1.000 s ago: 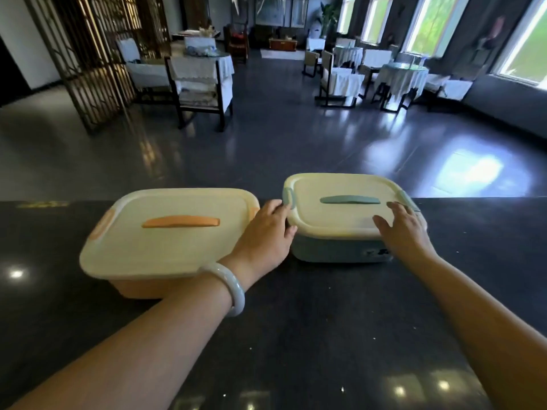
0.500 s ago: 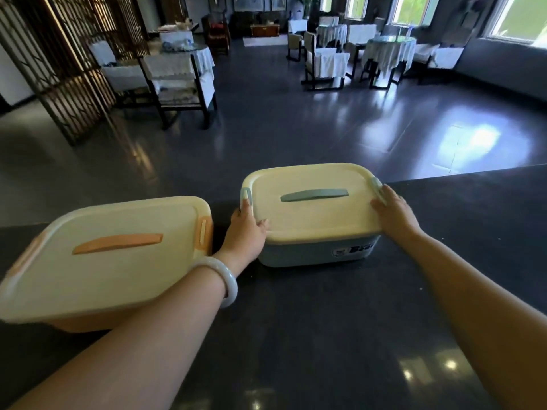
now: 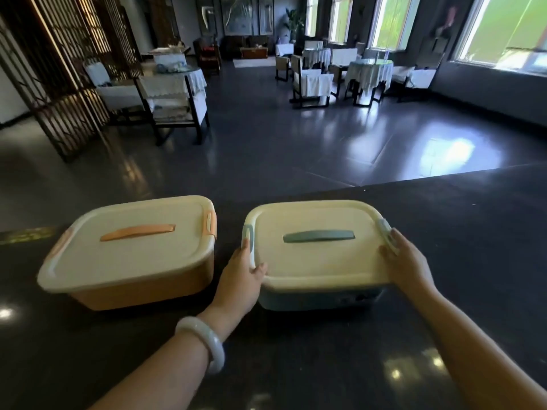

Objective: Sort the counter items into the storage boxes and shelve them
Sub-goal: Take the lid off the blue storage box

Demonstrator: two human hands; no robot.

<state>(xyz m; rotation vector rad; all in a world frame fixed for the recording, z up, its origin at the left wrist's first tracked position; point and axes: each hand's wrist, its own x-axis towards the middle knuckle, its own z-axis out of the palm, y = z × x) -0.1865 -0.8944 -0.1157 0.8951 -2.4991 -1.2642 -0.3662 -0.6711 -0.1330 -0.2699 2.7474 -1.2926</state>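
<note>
Farthest left on the dark polished counter [image 3: 444, 261] sits the orange storage box [image 3: 130, 261], its cream lid shut, its orange handle lying flat along the top and a side clip folded up at its right end; no hand touches it, and it stands just beside its neighbour with a narrow gap between them. In that gap the left hand [image 3: 241, 279], a pale bangle [image 3: 204, 341] on its wrist, rests against the left end of the blue storage box [image 3: 316, 261]: the fingers reach up along the blue-grey clip at that end and the thumb lies over the lid's near rim, so the hand grips the box at its side. The box itself sits on the counter with its cream lid on and its blue-grey handle flat across the middle. At its right end the right hand [image 3: 405, 261] mirrors the first, fingers laid against the right clip and wrapped round the lid's corner. Holding both ends at once looks like preparation either to release the two clips and lift the lid or to carry the box level; which is meant cannot be told. No loose items to sort are in view on the counter. Beyond it lies a dim dining room with cloth-covered tables and chairs.
</note>
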